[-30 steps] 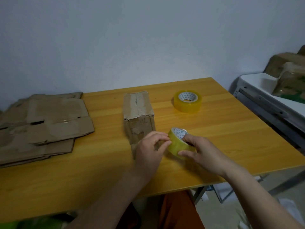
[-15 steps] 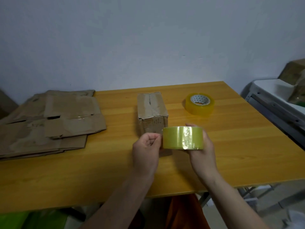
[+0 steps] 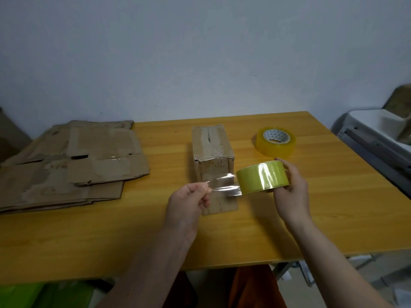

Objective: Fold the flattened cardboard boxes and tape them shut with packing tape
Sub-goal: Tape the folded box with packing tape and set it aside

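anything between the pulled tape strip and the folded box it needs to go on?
Nothing visible. The left hand pinches the free tape strip, pulled from the roll held by the right hand. The strip hangs just in front of the folded box, with only air between them.

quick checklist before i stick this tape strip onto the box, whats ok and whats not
1. Roll held: ok, right hand grips the tape roll.
2. Free end held: ok, left hand pinches the pulled strip.
3. Strip flat: not ok, it looks wrinkled.
4. Box folded: ok, the cardboard box stands folded on the table.
5. Strip on box: not ok, it hangs in front of the box, not yet stuck.
6. Strip long enough: cannot tell.
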Demonstrator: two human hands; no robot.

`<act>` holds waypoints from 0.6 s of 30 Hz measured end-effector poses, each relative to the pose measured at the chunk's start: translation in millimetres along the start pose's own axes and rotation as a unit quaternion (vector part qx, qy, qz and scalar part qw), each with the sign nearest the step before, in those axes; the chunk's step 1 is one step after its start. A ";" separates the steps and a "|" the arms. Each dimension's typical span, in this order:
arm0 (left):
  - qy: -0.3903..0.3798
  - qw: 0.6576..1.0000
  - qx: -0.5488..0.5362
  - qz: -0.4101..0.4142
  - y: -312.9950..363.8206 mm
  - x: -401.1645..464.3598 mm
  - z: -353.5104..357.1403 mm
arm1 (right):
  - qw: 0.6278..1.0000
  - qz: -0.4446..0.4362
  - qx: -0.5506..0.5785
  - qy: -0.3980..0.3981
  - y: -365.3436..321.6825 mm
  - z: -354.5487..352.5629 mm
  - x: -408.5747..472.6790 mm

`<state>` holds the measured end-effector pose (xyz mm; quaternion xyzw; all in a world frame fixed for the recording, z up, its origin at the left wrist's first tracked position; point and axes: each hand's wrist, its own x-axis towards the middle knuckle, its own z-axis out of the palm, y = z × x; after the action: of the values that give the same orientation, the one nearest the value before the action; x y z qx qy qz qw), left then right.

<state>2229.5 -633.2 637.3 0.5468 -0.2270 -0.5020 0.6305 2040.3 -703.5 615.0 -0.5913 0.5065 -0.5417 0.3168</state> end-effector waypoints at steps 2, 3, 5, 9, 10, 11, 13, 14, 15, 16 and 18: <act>-0.016 0.999 -0.033 -0.030 3.2 0.1 0.7 | 1.000 0.015 0.017 0.009 -2.0 3.8 -0.1; -0.019 0.998 -0.044 -0.036 4.4 0.4 0.6 | 0.999 0.020 0.027 0.005 -2.9 5.6 -0.5; -0.017 0.998 -0.043 -0.035 6.0 0.8 0.5 | 0.998 0.027 0.049 0.002 -4.8 8.8 -0.8; 0.021 1.000 0.007 0.010 3.9 2.7 -0.4 | 0.999 0.012 0.041 -0.017 -9.5 13.9 1.2; 0.028 0.999 0.020 0.019 4.2 4.0 -1.7 | 0.999 0.003 0.030 -0.027 -11.8 14.3 2.3; 0.034 0.999 0.029 0.025 5.1 5.5 -3.2 | 0.999 -0.003 0.011 -0.031 -12.1 13.1 4.7; 0.056 0.997 0.034 0.034 9.1 10.5 -9.0 | 0.998 -0.023 -0.061 -0.007 -10.8 4.9 12.4; 0.064 0.996 0.037 0.039 12.2 13.4 -12.4 | 0.994 -0.033 -0.103 0.008 -8.4 -0.4 16.9; 0.065 0.996 0.040 0.043 15.7 16.3 -15.1 | 0.990 -0.037 -0.134 0.017 -5.9 -4.5 20.9; 0.061 0.996 0.042 0.045 18.7 19.5 -16.5 | 0.988 -0.034 -0.152 0.017 -3.4 -6.9 24.3; 0.054 0.997 0.041 0.041 23.2 24.5 -16.2 | 0.986 -0.027 -0.162 0.014 -3.0 -6.4 29.0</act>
<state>2261.6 -649.7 647.3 0.5888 -0.2357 -0.4357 0.6387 2031.9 -728.8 628.4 -0.6407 0.5759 -0.4690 0.1949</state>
